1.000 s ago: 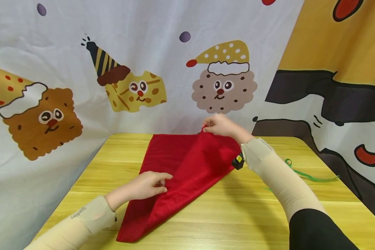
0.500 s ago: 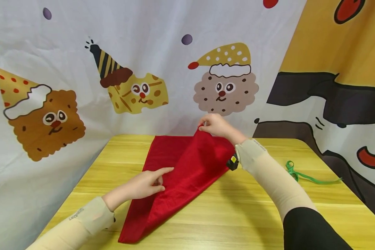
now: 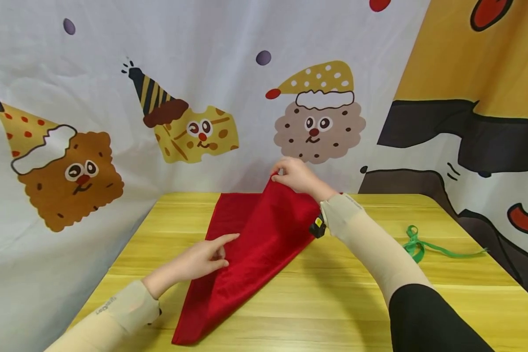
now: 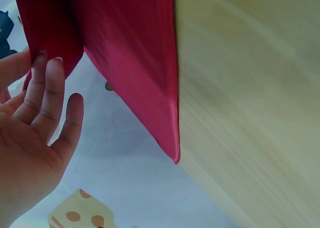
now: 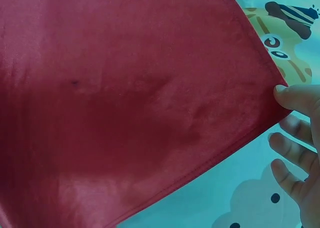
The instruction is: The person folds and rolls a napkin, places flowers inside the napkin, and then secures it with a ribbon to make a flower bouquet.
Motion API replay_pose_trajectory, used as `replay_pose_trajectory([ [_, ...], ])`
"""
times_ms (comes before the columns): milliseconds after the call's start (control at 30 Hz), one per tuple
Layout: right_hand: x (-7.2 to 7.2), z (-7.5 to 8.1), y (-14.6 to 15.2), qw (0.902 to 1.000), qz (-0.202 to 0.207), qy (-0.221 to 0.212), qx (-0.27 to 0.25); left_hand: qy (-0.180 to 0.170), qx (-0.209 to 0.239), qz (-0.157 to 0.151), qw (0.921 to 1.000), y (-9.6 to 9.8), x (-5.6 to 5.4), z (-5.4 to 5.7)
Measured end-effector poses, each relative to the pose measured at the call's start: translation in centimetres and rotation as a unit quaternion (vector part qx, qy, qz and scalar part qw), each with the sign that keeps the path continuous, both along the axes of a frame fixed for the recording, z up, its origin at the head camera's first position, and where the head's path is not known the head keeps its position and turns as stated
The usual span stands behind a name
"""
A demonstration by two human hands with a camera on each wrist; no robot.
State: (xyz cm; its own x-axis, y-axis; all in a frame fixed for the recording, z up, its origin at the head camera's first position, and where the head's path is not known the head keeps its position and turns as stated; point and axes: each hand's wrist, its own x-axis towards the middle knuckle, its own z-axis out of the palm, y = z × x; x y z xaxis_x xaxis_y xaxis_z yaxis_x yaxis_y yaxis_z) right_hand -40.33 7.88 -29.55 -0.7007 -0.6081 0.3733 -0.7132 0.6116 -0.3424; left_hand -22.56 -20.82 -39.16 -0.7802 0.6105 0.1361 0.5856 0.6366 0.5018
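A red cloth [image 3: 277,225] lies on the table with its right part folded up and over toward the left, and its left part flat underneath. My right hand [image 3: 297,175] pinches a corner of the cloth between thumb and index finger, raised near the far edge; in the right wrist view the other fingers of this hand [image 5: 300,133] are spread. My left hand [image 3: 202,258] hovers at the cloth's left side, index finger extended over the fold and thumb apart. In the left wrist view, the fingers of this hand [image 4: 42,93] are loosely bent beside the hanging cloth [image 4: 130,43].
A green ribbon [image 3: 415,244] tied in a bow lies on the wooden table [image 3: 334,303], to the right of the right forearm. Behind the table hangs a white curtain [image 3: 229,39] printed with cartoon biscuits and cheese.
My right hand has moved slightly left, carrying the pinched cloth corner with it and lifting the fold. The left index finger has straightened. More of the green ribbon shows.
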Motion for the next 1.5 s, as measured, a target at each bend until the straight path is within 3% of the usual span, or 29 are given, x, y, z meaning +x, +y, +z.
replay_pose_trajectory([
  [200, -0.6, 0.0, -1.3, 0.9995, -0.018, 0.002, -0.027, 0.004, 0.005, 0.015, 0.9999, -0.8, -0.6, -0.1],
  [567, -1.4, -1.9, -2.4, 0.9979, -0.038, 0.008, -0.051, 0.015, -0.011, 0.033, 0.9993, -1.4, -1.0, -0.3],
  [900, -1.6, -2.5, -2.7, 0.9952, -0.062, -0.024, -0.072, 0.054, -0.035, 0.073, 0.9953, -2.1, -1.7, -0.6],
  [1100, -1.5, -3.1, -3.0, 0.9901, -0.089, -0.068, -0.084, 0.050, -0.045, 0.089, 0.9937, -2.5, -2.5, -1.1],
  [1500, -1.7, -3.5, -4.4, 0.9852, -0.109, -0.088, -0.099, 0.034, -0.064, 0.116, 0.9907, -3.5, -3.5, -1.8],
])
